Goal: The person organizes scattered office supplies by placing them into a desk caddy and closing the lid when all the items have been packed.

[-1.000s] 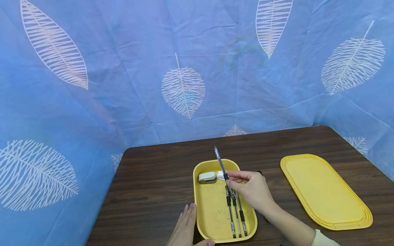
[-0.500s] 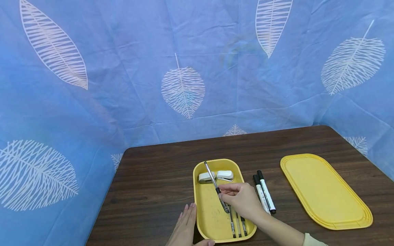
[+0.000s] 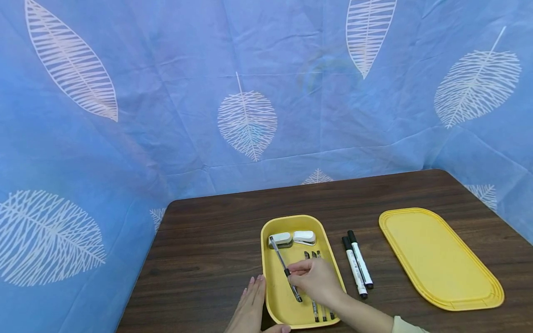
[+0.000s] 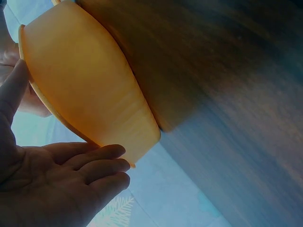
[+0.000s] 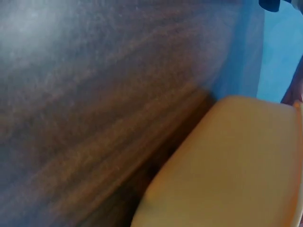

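Observation:
In the head view, my right hand [image 3: 318,282] pinches a clear pen [image 3: 278,253] with a black grip. The pen slants over the left half of a yellow box [image 3: 285,311], its upper end in front of a grey-white stapler [image 3: 284,237]. Beside that stapler lies a white one [image 3: 304,237]. Three more pens [image 3: 315,312] lie in the box, partly hidden behind my right hand. My left hand [image 3: 249,309] touches the box's near left side with straight fingers; the left wrist view shows these fingers [image 4: 106,168] against the outer wall. Only the box's side shows in the right wrist view.
To the right of the box, two white markers [image 3: 355,268] with black caps lie side by side on the dark wooden table [image 3: 208,259]. Farther right is a flat yellow lid [image 3: 441,259]. A blue cloth [image 3: 175,92] with white leaf prints hangs behind the table.
My right hand has carried the pen left and lower, from above the other pens to the box's left half. The markers and white stapler have come into sight. My left hand stays put.

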A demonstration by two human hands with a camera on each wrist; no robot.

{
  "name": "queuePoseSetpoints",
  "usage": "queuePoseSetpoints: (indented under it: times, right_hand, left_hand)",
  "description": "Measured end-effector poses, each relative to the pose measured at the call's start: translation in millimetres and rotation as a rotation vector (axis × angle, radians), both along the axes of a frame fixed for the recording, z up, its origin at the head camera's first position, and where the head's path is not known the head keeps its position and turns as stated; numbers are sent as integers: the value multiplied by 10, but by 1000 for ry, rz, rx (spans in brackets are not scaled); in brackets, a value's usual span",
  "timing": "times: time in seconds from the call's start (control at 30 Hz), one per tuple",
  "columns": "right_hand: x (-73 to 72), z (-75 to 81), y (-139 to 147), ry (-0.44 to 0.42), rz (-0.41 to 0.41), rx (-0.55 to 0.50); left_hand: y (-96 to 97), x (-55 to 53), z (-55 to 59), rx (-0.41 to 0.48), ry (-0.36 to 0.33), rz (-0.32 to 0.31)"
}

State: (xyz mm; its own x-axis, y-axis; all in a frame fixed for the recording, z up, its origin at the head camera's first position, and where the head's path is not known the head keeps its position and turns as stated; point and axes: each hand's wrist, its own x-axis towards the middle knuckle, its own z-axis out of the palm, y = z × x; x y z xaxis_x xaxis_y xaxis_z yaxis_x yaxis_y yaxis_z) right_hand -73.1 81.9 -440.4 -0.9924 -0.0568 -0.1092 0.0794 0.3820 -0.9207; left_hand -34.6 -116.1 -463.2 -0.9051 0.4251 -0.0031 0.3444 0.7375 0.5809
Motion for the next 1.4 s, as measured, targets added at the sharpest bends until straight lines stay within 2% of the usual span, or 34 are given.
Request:
queuePoseSetpoints:
  times: [0.13,0.37,0.63,0.9,1.23,1.4]
  right_hand:
    - [28,-39,-40,-13,25,17]
    - [15,-125,-95,-56,86,14]
    - [-4,-225,-153,-72,130,-2]
    - [-28,-297,-220,-28,243,18]
    - [-44,-323,-258,9,301,79]
    - [-50,-322,-268,25,302,106]
  left_hand:
    - [-2,6,-5,-5,37,0]
    - [-5,-6,-7,1,10,-2]
    - [-1,8,-4,0,41,-3]
    - [5,-3,42,18,-65,-11]
    - [0,-6,51,4,-52,-20]
    - [2,-8,48,0,-53,-20]
